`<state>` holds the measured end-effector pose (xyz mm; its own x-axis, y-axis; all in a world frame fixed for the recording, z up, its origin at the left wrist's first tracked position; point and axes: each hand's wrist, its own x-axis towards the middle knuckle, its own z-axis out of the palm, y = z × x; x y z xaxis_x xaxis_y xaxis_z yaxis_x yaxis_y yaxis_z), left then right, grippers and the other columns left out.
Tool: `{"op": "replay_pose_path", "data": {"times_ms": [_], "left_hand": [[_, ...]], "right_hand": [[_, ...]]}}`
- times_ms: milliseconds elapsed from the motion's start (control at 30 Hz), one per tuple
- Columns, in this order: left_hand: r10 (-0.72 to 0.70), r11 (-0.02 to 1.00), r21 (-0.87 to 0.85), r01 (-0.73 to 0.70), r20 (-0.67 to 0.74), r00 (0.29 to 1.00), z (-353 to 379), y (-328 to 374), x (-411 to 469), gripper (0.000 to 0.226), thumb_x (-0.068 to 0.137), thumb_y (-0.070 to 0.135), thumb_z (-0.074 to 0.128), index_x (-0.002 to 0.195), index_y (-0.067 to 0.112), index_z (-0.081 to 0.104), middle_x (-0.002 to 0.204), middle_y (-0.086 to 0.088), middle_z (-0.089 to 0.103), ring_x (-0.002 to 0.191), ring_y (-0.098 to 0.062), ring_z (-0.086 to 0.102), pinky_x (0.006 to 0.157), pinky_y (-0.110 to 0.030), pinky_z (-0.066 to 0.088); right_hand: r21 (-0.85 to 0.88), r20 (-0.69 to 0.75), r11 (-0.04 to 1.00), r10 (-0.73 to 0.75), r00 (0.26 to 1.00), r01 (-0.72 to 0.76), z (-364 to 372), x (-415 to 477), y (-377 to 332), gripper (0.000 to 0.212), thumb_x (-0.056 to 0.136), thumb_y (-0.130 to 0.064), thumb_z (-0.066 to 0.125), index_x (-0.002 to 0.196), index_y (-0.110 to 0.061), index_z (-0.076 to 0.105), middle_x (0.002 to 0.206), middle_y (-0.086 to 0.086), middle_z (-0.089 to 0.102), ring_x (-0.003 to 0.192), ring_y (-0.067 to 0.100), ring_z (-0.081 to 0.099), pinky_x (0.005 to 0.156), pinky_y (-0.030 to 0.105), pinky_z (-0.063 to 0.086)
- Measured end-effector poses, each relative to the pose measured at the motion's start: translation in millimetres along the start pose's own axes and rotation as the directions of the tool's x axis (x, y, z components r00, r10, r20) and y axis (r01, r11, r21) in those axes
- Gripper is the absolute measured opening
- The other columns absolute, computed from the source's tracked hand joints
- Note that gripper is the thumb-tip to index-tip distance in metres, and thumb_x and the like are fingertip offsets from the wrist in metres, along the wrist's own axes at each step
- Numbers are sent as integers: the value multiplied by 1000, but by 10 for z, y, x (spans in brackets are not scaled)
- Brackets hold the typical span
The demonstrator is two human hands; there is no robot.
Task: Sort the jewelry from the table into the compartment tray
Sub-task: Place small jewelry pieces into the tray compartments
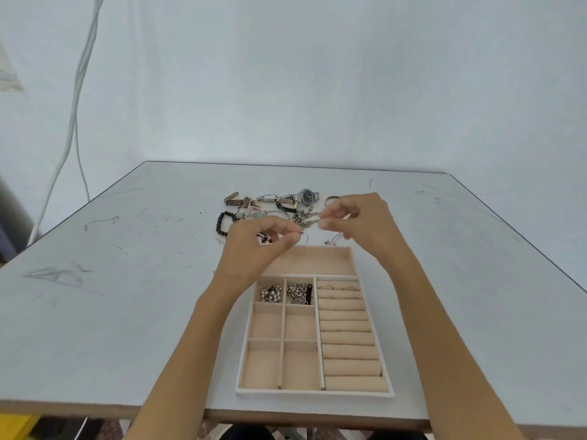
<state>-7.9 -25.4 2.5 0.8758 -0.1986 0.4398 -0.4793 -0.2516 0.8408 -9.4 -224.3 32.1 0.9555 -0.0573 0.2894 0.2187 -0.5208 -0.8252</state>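
A beige compartment tray [317, 393] lies near the table's front edge. One small compartment holds pearl pieces [270, 293], the one beside it a silver chain [298, 293], and a few rings [340, 288] sit in the ring rolls. Beyond the tray lies a pile of jewelry: watches [295, 197], a black bead bracelet [224, 221], silver chains [303, 217]. My left hand [257, 246] and my right hand [359, 217] hover above the tray's far end, fingertips pinched. A thin silver chain [313, 221] runs between them. Part of the pile is hidden behind my hands.
The grey table [127, 281] is scuffed and wide on both sides of the tray. A white wall stands behind it, with white cables [76, 106] hanging at the left. Something yellow [16, 423] sits below the table's front left edge.
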Motion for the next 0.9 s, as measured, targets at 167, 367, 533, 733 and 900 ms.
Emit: {"op": "replay_pose_path", "data": {"times_ms": [167,367,533,733,900], "left_hand": [[12,1000,-2,-12,115,993,105,44,-233,8,76,15,78,82,20,77,66,18,65,70,-10,59,75,-12,46],[39,999,-31,-33,216,976,156,49,-365,8,74,19,81,81,20,77,77,3,71,72,-15,60,67,-35,58],[32,999,-41,-24,217,976,155,73,-395,8,72,21,82,79,21,77,76,5,69,74,-12,59,68,-40,57],[34,999,-37,-26,219,975,153,66,-399,8,72,20,82,78,23,77,76,10,69,78,-10,59,70,-41,57],[49,998,13,-54,239,970,152,50,-388,8,73,19,82,77,23,77,76,11,69,79,-11,60,74,-43,55]], "right_hand": [[30,-5,999,26,1000,-26,-61,-540,122,7,73,-22,80,76,-26,75,75,1,71,58,12,50,63,28,45],[53,-4,998,29,1000,-28,-65,-1052,283,11,75,-18,79,72,-28,74,70,-9,69,61,5,51,57,11,37],[41,-79,999,15,997,-12,-47,-1146,335,14,72,-20,82,71,-32,75,77,-9,64,66,7,49,60,13,36],[14,-99,1000,25,995,-24,-38,-1166,337,18,69,-21,83,69,-36,74,79,-16,58,69,5,47,62,11,34],[24,-83,999,24,996,-22,-46,-1160,345,20,68,-13,83,68,-31,74,79,-17,57,69,4,47,61,13,35]]}}
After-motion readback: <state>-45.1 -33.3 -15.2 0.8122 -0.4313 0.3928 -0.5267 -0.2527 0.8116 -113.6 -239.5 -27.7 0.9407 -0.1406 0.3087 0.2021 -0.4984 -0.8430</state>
